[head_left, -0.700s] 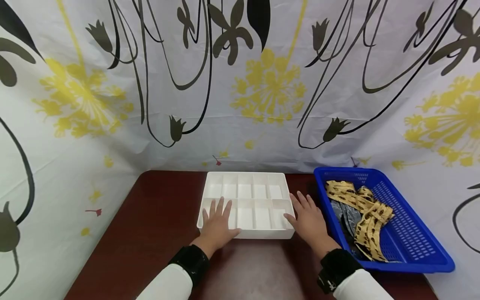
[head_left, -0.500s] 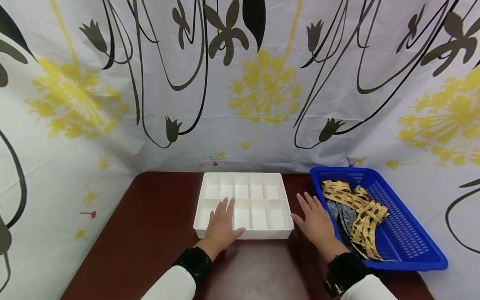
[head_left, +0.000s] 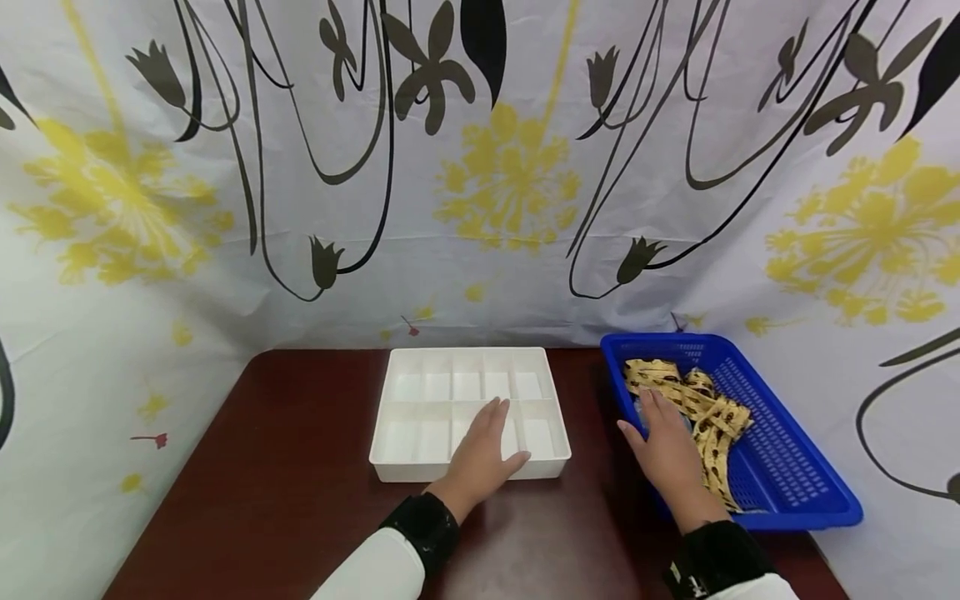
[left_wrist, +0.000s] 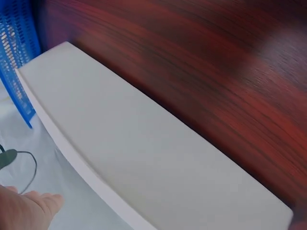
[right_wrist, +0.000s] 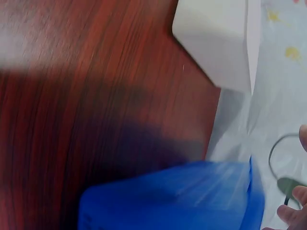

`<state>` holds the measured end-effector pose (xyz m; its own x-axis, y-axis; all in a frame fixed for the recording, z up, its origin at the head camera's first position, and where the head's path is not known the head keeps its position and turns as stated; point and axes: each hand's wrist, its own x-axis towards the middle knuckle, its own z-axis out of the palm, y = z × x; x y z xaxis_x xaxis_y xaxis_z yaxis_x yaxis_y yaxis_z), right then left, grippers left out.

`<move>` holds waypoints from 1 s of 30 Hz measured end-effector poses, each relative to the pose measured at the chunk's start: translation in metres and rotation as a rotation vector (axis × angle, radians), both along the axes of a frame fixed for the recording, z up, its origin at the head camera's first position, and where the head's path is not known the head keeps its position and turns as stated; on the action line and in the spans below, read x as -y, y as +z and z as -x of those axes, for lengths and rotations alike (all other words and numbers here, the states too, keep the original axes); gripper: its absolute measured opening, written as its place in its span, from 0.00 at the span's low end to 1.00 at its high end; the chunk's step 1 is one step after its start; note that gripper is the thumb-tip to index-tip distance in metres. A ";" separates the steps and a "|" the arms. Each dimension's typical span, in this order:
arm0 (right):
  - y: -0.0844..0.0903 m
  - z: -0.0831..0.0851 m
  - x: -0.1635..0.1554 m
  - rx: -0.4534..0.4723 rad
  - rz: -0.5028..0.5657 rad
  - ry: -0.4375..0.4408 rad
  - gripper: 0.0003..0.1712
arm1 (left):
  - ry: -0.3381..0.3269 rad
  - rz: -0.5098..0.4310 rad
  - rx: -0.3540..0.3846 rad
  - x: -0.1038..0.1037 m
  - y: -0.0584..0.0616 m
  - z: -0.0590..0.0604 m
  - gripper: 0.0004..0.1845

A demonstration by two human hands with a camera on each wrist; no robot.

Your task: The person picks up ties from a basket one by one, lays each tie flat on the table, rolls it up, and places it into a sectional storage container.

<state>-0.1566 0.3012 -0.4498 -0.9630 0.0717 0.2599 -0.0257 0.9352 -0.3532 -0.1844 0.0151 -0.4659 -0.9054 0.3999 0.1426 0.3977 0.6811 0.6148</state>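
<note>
Dark wooden bench (head_left: 300,500): right grip (head_left: 667,450), fingers spread, over patterned ties (head_left: 712,417) lying lengthwise in blue basket (head_left: 795,492); left grip (head_left: 483,454) flat on white tray (head_left: 405,467).

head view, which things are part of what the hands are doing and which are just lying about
In use:
- white divided tray, left hand resting on its front
- blue basket, right hand reaching in
- yellow patterned ties
- grey cloth piece under them

Just there:
- dark wooden table
- flowered curtain

Both hands (head_left: 483,454) flat, fingers straight, apparently relaxed.
</note>
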 end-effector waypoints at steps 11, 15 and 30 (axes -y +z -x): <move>-0.007 -0.007 -0.037 0.101 0.085 -0.134 0.43 | -0.034 -0.123 0.106 -0.048 0.003 0.003 0.40; -0.012 -0.007 -0.046 0.153 0.123 -0.196 0.43 | -0.051 -0.167 0.164 -0.067 0.003 0.002 0.40; -0.003 -0.010 -0.084 0.545 0.161 -0.305 0.24 | -0.102 -0.062 0.239 -0.128 -0.009 -0.008 0.34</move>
